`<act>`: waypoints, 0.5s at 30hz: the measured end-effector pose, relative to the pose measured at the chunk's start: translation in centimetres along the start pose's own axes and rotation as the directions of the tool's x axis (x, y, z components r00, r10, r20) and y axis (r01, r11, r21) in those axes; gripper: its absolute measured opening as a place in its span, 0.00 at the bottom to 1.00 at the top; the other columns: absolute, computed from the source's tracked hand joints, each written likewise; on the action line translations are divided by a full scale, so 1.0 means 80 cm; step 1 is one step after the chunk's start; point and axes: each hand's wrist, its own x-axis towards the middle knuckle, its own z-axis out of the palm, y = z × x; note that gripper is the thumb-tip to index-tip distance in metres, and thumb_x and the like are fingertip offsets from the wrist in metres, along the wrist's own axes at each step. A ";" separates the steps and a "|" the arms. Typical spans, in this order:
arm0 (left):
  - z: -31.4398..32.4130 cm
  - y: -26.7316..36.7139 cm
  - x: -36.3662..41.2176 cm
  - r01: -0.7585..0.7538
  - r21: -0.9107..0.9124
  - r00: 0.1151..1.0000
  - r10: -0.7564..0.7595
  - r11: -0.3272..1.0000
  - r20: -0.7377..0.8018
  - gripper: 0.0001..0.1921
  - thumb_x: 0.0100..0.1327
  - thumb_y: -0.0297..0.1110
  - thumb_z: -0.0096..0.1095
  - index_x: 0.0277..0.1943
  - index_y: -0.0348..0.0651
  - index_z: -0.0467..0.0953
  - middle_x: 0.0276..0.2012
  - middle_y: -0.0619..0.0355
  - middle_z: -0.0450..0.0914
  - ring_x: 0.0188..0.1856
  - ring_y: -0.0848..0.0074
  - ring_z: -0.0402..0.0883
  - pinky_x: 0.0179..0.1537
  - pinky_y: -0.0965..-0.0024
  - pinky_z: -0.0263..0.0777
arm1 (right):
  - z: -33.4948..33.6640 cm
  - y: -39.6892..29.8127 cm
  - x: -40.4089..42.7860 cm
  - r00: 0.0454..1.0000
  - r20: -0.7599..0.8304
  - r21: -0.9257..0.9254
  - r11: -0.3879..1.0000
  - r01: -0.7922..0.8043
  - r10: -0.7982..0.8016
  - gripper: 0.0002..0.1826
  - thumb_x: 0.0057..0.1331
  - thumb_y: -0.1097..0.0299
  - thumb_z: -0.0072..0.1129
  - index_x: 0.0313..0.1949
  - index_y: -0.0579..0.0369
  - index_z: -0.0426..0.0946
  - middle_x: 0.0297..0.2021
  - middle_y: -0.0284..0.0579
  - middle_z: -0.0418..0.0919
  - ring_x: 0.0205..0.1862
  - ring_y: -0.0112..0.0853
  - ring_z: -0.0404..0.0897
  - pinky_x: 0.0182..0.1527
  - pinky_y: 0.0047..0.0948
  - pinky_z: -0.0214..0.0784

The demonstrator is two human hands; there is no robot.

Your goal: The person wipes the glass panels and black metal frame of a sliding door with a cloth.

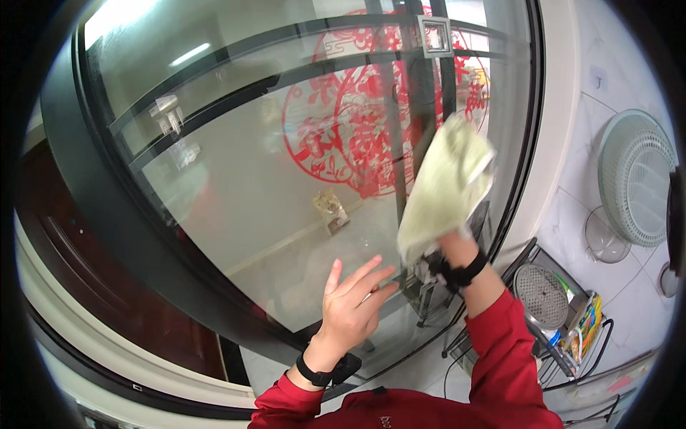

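Note:
My right hand (454,242) is raised on the right, holding a pale yellow-green cloth (447,177) up before a glass door (252,214). The cloth covers most of its fingers, and whether it touches the glass I cannot tell. Lower and to the left, my left hand (353,305) holds nothing, its fingers spread in front of the pane. Round red paper-cut decorations (343,134) show at the glass, partly hidden behind the cloth. Dark metal bars (214,102) cross the upper door, with a square silver fitting (435,36) near the top.
At the right stands a black wire rack (595,370) bearing a perforated metal disc (541,296) and colourful packets (584,327). A pale green plastic basket (638,177) hangs against the tiled wall (579,145). To the left is a dark red wooden door (118,279).

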 end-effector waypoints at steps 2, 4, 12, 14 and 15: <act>-0.008 -0.003 -0.006 0.001 -0.027 1.000 -0.001 1.000 0.009 0.16 0.47 0.16 0.57 0.34 0.49 0.85 0.45 0.63 0.84 0.53 0.68 0.82 0.71 0.49 0.43 | 0.016 0.006 0.028 0.996 0.084 0.041 0.999 0.013 -0.017 0.37 0.71 0.36 0.33 0.71 0.46 0.55 0.68 0.44 0.61 0.68 0.38 0.61 0.70 0.43 0.53; -0.016 -0.002 -0.011 0.044 -0.135 0.999 -0.041 0.990 0.026 0.16 0.44 0.17 0.58 0.34 0.47 0.84 0.45 0.61 0.84 0.52 0.68 0.82 0.70 0.51 0.47 | 0.039 0.012 0.058 0.961 0.269 0.103 0.994 0.028 -0.055 0.36 0.73 0.38 0.30 0.71 0.47 0.53 0.69 0.43 0.59 0.69 0.37 0.60 0.71 0.42 0.51; -0.056 -0.007 -0.050 0.086 -0.186 0.993 -0.099 0.979 -0.061 0.14 0.42 0.15 0.60 0.34 0.38 0.81 0.41 0.51 0.82 0.38 0.60 0.83 0.41 0.62 0.75 | 0.149 0.130 -0.034 0.938 0.347 -0.668 -0.700 0.253 0.008 0.31 0.65 0.49 0.52 0.63 0.52 0.69 0.64 0.52 0.68 0.66 0.48 0.67 0.67 0.48 0.56; -0.069 -0.008 -0.063 0.133 -0.146 0.987 -0.144 0.980 -0.072 0.13 0.42 0.15 0.61 0.34 0.36 0.81 0.41 0.50 0.82 0.37 0.59 0.82 0.37 0.64 0.76 | 0.137 0.132 -0.056 0.926 0.372 -0.659 -0.685 0.311 0.063 0.28 0.60 0.48 0.57 0.53 0.54 0.78 0.59 0.54 0.73 0.60 0.51 0.72 0.65 0.49 0.59; -0.074 -0.008 -0.066 0.147 -0.172 0.981 -0.166 0.974 -0.098 0.13 0.43 0.14 0.61 0.35 0.35 0.81 0.40 0.47 0.82 0.34 0.58 0.81 0.34 0.65 0.75 | 0.129 0.123 -0.062 0.914 0.400 -0.643 -0.690 0.332 0.067 0.26 0.61 0.51 0.55 0.55 0.53 0.77 0.58 0.52 0.74 0.59 0.49 0.73 0.63 0.51 0.59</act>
